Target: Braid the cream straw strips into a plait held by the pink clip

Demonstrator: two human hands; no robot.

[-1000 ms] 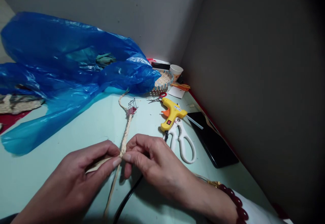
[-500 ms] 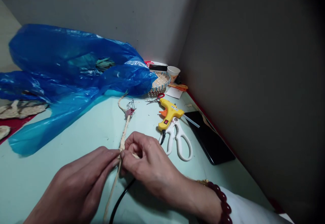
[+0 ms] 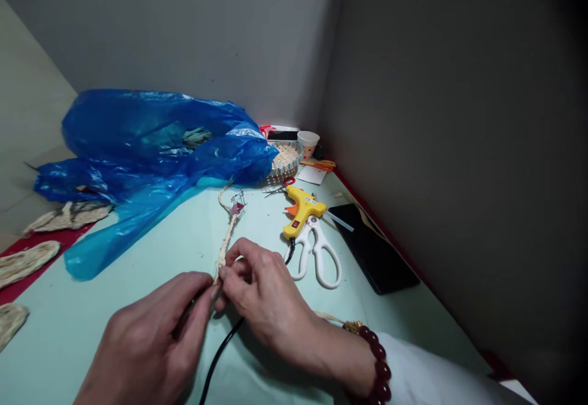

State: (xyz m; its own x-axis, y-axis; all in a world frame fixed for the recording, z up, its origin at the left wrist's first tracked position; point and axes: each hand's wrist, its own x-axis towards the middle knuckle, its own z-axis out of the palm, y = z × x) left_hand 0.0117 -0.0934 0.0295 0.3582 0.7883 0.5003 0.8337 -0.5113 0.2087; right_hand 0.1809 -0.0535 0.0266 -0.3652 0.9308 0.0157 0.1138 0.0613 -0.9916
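A pale braided straw cord (image 3: pixel 226 242) lies on the light green table (image 3: pixel 138 264), running away from me to a small metal binder clip (image 3: pixel 236 203) clamped on its far part. My left hand (image 3: pixel 156 337) and my right hand (image 3: pixel 261 295) meet at the near end of the braid, both with fingertips pinched on its loose strands. My right wrist wears a dark red bead bracelet (image 3: pixel 374 356). A black cable (image 3: pixel 220 356) passes under my right hand.
A yellow glue gun (image 3: pixel 301 209) and white-handled shears (image 3: pixel 316 255) lie right of the braid, with a black phone (image 3: pixel 372 246) beyond. Small red-handled scissors (image 3: pixel 280 187), a woven basket (image 3: pixel 285 160), a paper cup (image 3: pixel 307 143) and a big blue plastic bag (image 3: pixel 156 147) sit behind. Woven soles (image 3: pixel 25 258) lie left.
My view has shifted up and left, so the bag and tools sit lower and smaller. My hands have drawn closer together, and the flat strand my left hand held out is now tucked in.
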